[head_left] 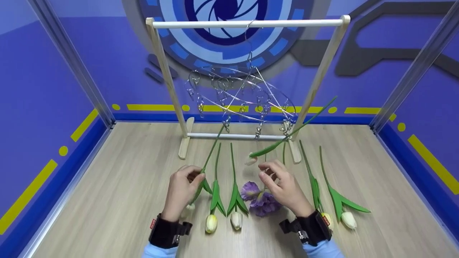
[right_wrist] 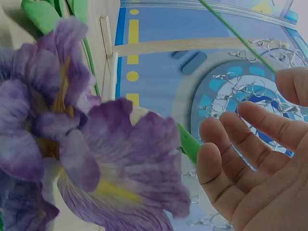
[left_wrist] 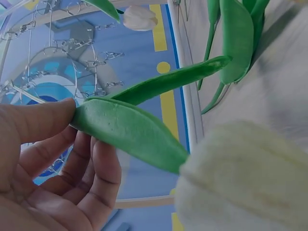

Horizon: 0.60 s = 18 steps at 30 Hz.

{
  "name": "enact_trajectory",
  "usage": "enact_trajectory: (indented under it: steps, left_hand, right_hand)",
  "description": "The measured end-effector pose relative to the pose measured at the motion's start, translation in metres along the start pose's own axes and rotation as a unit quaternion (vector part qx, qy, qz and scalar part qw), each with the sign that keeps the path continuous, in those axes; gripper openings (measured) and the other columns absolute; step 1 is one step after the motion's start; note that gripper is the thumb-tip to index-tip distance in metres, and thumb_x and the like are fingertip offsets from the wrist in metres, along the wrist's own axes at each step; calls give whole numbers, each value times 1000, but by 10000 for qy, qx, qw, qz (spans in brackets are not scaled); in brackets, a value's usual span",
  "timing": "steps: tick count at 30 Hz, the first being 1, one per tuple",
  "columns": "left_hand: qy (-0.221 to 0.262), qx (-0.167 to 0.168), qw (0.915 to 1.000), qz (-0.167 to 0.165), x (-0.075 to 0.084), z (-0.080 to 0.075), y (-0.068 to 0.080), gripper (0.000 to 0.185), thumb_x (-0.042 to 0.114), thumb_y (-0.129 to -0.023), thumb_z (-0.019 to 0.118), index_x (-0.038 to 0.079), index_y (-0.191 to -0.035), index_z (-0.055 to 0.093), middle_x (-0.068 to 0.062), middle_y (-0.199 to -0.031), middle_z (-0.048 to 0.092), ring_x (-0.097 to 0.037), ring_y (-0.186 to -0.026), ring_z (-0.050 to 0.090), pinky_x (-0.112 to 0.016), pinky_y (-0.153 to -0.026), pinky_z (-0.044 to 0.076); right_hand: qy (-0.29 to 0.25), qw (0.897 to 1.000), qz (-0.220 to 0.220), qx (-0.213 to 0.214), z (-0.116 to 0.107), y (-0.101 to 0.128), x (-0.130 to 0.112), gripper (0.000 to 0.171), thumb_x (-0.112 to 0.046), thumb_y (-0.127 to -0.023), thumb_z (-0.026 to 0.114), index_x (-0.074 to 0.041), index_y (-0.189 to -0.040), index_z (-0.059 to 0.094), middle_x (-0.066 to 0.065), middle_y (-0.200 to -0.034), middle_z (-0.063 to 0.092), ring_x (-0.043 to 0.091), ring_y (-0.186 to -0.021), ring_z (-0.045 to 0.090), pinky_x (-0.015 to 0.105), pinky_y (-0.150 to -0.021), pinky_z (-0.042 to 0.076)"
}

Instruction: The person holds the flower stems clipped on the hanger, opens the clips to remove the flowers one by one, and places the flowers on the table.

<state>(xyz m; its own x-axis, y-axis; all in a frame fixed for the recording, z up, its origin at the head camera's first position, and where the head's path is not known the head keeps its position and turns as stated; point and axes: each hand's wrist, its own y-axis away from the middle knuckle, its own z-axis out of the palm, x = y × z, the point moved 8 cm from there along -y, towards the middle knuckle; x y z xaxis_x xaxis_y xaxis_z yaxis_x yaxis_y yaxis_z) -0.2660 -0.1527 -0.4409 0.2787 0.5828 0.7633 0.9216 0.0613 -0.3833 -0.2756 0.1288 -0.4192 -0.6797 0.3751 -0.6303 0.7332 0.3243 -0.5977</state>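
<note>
left hand point(head_left: 182, 189) fingers pinch a tulip point(head_left: 200, 179) at its leaf, stem rising to a clip on the wire hanger point(head_left: 240, 96). right hand point(head_left: 283, 186) is loosely spread, holding nothing, just above a purple iris point(head_left: 252, 191) on the table point(head_left: 107, 200). more tulips lie alongside; another dangles from a clip.

Artificial tulip point(head_left: 208, 157) with a pale cream bud low beside the wrist and long green leaves point(left_wrist: 127, 127); its thin green stem slants up from the left hand point(head_left: 181, 190), whose thumb and fingers pinch the leaf base, to a clip of the wire hanger. A second tulip point(head_left: 287, 138) hangs slantwise from a clip, white bud point(head_left: 251, 160) lowest, just above the slack fingers of the right hand point(head_left: 283, 188).
</note>
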Motion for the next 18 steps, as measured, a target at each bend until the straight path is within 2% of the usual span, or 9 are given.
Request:
enact_trajectory:
  steps: [7, 15, 18]
  left_hand:
    - [220, -100, 9994, -245, -13, 1, -3, 9, 6, -93, 75, 0, -101, 77, -7, -87, 72, -18, -75, 64, -27, -70, 51]
    - [334, -238, 9975, -577, -31, 1, -5, 8, 4, -93, 74, 0, -99, 77, -9, -84, 73, -19, -75, 64, -26, -69, 51]
    - [334, -267, 9960, -783, -39, 0, -5, 8, 3, -94, 73, -1, -100, 77, -8, -85, 73, -19, -76, 65, -26, -68, 52]
  right_hand:
    - [11, 9999, -115, -47, 2, -1, -1, 18, 2, -97, 66, -1, -114, 69, 2, -102, 66, 12, -82, 62, 28, -65, 55]
    - [-161, 9998, 2, -105, 3, -1, -3, 17, -1, -98, 66, -6, -115, 70, -3, -102, 65, 13, -80, 63, 26, -62, 54]
    - [-154, 9998, -5, -144, 5, 0, -3, 18, -2, -98, 66, -6, -115, 70, 3, -105, 67, 14, -83, 64, 26, -64, 54]
